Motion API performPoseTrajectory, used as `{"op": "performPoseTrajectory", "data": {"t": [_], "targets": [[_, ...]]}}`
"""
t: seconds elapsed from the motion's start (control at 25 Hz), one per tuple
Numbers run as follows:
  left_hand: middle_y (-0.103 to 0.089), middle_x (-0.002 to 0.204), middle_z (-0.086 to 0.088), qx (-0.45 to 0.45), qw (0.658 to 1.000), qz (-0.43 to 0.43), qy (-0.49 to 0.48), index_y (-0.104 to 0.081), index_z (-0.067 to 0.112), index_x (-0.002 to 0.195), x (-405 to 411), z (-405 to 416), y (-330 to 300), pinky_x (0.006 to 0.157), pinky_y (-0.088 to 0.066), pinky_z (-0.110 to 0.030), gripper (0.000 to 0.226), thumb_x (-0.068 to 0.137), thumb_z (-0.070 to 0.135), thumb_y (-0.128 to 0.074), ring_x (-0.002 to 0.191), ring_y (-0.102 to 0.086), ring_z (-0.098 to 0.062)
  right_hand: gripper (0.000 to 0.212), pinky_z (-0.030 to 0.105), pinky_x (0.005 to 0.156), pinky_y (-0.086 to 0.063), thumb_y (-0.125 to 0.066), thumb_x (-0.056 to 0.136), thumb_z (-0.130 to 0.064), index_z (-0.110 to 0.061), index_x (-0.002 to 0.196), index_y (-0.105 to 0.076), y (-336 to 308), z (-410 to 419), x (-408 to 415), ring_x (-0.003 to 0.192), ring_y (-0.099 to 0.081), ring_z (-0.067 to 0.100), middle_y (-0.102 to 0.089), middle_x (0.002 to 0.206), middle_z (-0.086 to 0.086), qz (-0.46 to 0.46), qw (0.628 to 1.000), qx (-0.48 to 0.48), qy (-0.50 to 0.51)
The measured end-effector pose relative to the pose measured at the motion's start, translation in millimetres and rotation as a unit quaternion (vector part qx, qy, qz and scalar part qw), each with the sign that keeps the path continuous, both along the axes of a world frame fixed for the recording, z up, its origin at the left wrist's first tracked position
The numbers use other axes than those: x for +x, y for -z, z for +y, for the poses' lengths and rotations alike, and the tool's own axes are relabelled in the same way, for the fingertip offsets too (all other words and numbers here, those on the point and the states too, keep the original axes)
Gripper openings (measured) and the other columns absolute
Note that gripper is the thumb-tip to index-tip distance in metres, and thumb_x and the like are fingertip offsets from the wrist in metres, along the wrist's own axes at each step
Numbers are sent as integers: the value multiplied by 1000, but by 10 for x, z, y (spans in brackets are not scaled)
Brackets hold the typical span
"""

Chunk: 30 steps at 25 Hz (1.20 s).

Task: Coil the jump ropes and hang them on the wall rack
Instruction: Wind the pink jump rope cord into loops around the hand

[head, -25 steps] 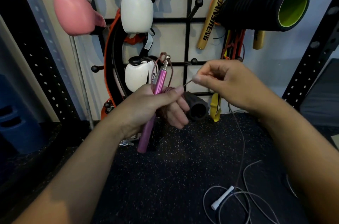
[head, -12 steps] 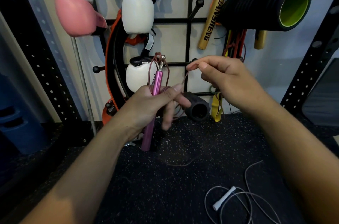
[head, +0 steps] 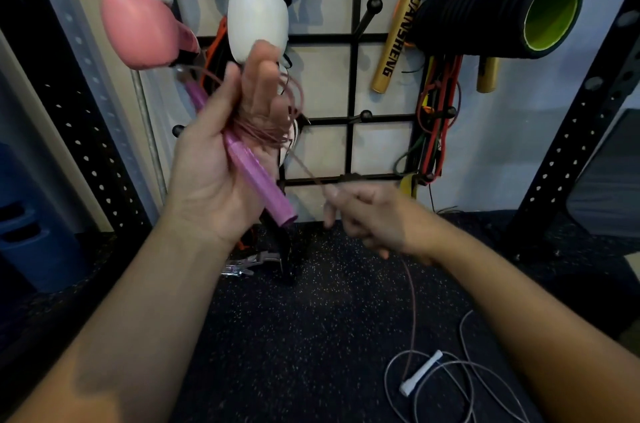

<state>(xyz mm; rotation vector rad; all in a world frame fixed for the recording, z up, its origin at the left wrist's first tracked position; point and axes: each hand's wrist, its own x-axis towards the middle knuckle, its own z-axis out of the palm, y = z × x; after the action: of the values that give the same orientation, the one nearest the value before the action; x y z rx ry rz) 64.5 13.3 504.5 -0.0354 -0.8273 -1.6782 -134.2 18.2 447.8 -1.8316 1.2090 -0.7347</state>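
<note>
Rear wall [head: 322,83]: pale, plain, unevenly lit with soft shadows. Floor [head: 311,336]: black rubber matting with light speckles. Black perforated steel upright [head: 581,131] stands at right, leaning in the wide-angle view; a matching perforated upright [head: 59,100] stands at left, with a grey perforated post [head: 69,24] beside it. A thin metal pole [head: 145,117] runs up the wall at left. Blue container [head: 31,235] sits at far left on the floor. Dark padded panel [head: 609,180] at far right edge.
</note>
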Motion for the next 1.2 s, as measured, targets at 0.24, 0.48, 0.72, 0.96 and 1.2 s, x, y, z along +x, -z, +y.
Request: {"op": "performPoseTrajectory", "data": {"t": [0.24, 0.48, 0.72, 0.96, 1.2], "targets": [[-80, 75, 12, -138, 696, -644, -286, -76, 18, 96, 34, -24, 227, 73, -48, -7, 41, 103, 45, -46, 71, -74, -4, 23, 12, 69, -52, -53, 106, -29, -23, 117, -73, -543, 179, 91, 70, -64, -11, -64, 81, -16, 220, 962, -143, -77], [-51, 43, 5, -152, 767, -611, -123, -74, 3, 87, 45, 0, 287, 56, -45, -28, 44, 97, 42, -58, 44, -49, -14, 41, 20, 45, -37, -78, 72, -59, -19, 73, -71, -640, 108, -116, 43, -42, 5, -57, 52, -6, 76, 953, -272, 111], [-63, 48, -4, -118, 813, -559, -109, -75, -3, 90, 8, 34, 289, 69, -50, -27, 51, 92, 45, -57, 43, -60, -17, 22, 36, 55, -48, -73, 91, -44, -23, 87, -78, -596, 64, -180, 57, -55, 24, -71, 74, 13, 21, 952, -279, 122], [-69, 55, -3, -104, 829, -526, -158, -73, -3, 83, -54, 27, 326, 73, -54, -30, 47, 98, 38, -56, 55, -69, -15, 21, 18, 55, -36, -58, 105, -31, -21, 98, -75, -565, 1, -202, 53, -43, 1, -51, 63, -9, 15, 950, -284, 127], [-40, 35, 3, -77, 865, -480, -124, -73, 10, 69, -53, 57, 316, 46, -43, -25, 43, 88, 46, -60, 29, -37, -11, 19, 14, 50, -37, -60, 104, -29, -19, 109, -76, -559, -12, -250, 46, -46, 3, -61, 57, -4, 10, 949, -290, 120]]}}
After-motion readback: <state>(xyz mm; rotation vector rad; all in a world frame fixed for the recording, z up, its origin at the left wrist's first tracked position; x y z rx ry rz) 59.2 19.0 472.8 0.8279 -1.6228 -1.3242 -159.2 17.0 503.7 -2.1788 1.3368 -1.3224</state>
